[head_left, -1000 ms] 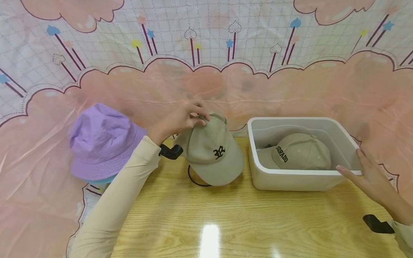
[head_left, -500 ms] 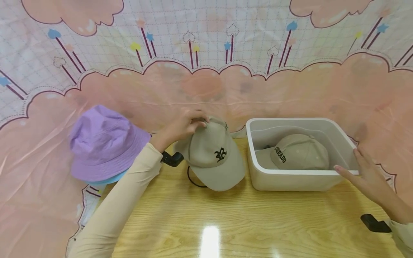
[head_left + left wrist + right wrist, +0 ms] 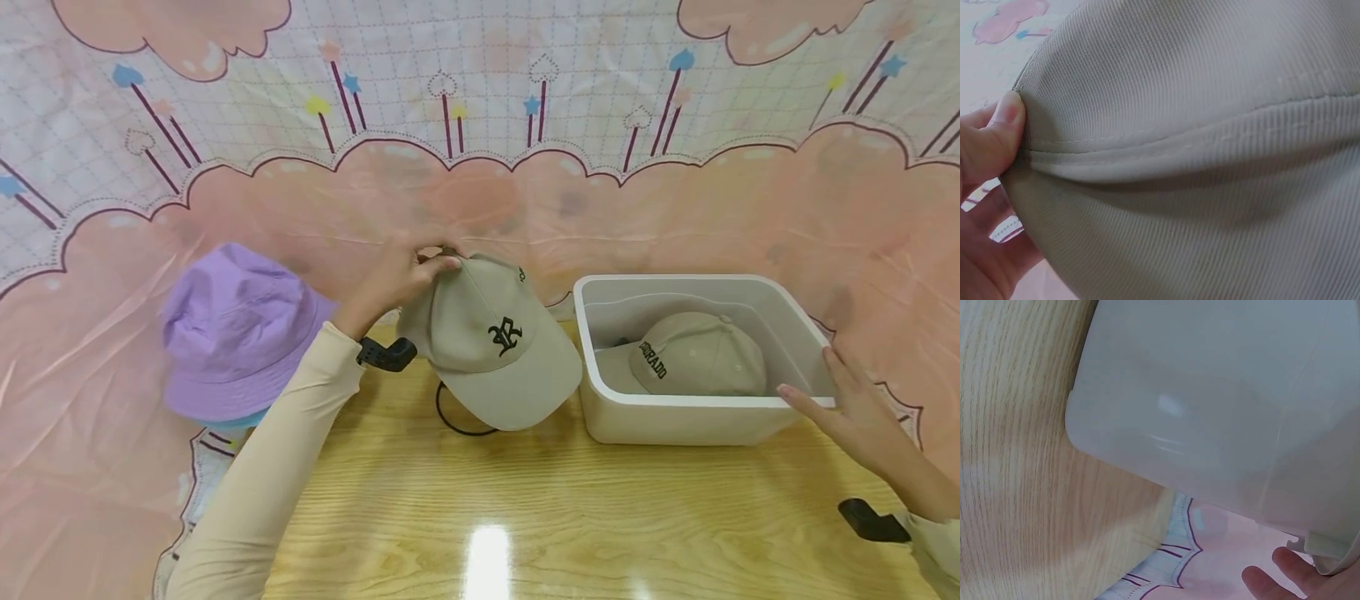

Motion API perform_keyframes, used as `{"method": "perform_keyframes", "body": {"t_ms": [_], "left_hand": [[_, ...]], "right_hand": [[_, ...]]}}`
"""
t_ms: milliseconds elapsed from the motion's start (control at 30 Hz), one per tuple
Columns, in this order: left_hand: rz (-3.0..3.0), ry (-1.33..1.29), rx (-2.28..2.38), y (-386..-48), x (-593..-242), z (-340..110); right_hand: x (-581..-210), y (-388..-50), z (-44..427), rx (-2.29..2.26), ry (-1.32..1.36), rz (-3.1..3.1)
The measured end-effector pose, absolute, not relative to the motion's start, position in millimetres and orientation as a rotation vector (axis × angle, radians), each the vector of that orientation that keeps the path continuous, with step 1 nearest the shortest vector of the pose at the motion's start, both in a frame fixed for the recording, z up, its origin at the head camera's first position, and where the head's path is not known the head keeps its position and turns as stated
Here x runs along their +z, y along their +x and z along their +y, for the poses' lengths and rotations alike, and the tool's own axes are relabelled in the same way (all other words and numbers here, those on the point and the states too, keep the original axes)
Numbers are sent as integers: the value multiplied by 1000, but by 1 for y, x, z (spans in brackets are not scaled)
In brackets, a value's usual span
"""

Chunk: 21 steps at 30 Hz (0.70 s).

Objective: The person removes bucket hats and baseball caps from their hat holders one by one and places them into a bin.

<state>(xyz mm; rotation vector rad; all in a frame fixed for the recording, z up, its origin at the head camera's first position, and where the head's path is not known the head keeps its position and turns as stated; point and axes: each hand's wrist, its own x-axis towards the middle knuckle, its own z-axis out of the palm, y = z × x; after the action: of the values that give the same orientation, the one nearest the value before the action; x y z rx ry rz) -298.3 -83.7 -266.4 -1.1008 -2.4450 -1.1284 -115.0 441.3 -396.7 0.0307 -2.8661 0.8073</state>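
My left hand pinches the top of a beige baseball cap with a black letter R on its front. The cap hangs tilted, its brim pointing down and to the right, close to the bin's left side. In the left wrist view, thumb and fingers grip the fabric at a seam. On the right stands a white plastic bin holding a second beige cap with dark lettering. My right hand rests at the bin's front right corner, thumb on the rim and fingers extended along the outside.
A purple bucket hat lies on the left, over something light blue. A thin black loop shows below the held cap on the wooden table. A patterned cloth covers the back.
The left hand has moved up and to the left with the cap's crown, after dipping slightly. The brim has swung to the right. The right hand stays at the bin.
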Motion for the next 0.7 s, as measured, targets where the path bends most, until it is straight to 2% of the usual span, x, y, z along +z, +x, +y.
{"method": "perform_keyframes", "body": {"t_ms": [700], "left_hand": [[-2131, -1118, -1102, -290, -222, -70]], "right_hand": [[-396, -113, 439, 777, -3, -2873]]}}
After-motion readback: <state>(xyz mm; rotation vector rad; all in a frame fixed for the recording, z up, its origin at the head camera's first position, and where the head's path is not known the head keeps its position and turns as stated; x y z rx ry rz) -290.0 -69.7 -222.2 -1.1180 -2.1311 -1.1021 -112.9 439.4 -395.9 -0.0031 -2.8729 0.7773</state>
